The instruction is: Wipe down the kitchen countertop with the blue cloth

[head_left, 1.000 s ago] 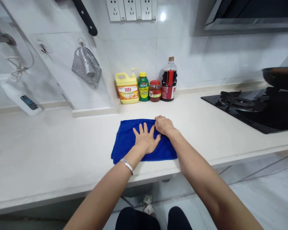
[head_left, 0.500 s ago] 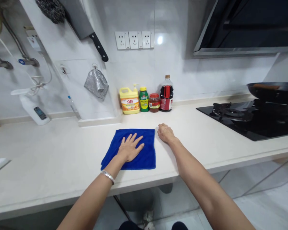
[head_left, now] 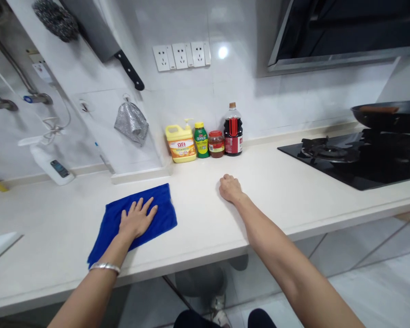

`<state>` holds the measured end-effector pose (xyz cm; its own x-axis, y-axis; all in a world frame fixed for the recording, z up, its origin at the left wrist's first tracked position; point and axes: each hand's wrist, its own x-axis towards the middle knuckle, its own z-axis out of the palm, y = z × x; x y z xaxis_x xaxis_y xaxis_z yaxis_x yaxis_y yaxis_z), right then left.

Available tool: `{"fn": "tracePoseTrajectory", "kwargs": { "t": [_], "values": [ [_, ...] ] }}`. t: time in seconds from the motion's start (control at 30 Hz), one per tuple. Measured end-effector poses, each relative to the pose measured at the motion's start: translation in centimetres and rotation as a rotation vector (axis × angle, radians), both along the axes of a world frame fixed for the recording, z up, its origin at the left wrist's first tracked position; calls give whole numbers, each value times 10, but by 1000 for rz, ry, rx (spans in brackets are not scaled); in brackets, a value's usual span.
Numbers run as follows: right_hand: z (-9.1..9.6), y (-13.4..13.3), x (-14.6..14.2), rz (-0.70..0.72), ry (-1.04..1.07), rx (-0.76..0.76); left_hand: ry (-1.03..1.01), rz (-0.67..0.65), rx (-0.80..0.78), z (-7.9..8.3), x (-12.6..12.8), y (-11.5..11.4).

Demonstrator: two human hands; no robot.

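Note:
A blue cloth (head_left: 164, 206) lies spread on the white countertop (head_left: 198, 209), left of centre and turned at a slant. My left hand (head_left: 135, 221) presses flat on it, palm down with fingers spread, covering its middle. A silver bangle (head_left: 105, 267) circles the left wrist. To the right of the cloth, my right hand (head_left: 230, 187) rests on the bare countertop, curled into a fist, apart from the cloth. I see nothing sticking out of that fist.
By the wall stand a yellow detergent jug (head_left: 181, 145), a green bottle (head_left: 201, 140), a red-lidded jar (head_left: 216, 144) and a dark sauce bottle (head_left: 233, 132). A gas hob (head_left: 328, 157) with a wok (head_left: 389, 120) is at right. A white bottle (head_left: 51, 161) leans at left; a cleaver (head_left: 102, 38) hangs above.
My left hand has slid the blue cloth leftward across the countertop, and the cloth has turned at an angle. The right fist stays in about the same place. The view has tilted slightly.

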<state>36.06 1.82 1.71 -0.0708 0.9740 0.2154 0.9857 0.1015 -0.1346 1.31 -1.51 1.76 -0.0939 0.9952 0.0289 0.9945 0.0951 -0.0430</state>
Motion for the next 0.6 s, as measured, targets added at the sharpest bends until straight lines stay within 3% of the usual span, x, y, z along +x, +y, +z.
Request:
{"fn": "tracePoseTrajectory", "kwargs": {
  "t": [0.2,0.43,0.6],
  "values": [
    [0,5,-3,-11,16,0,67,25,-38,-4,44,-29],
    [2,-5,-7,-16,4,-9,80,-221,-40,-7,114,-80],
    [0,-1,-4,18,3,-39,26,-301,-83,-5,139,-86]
  ]
}}
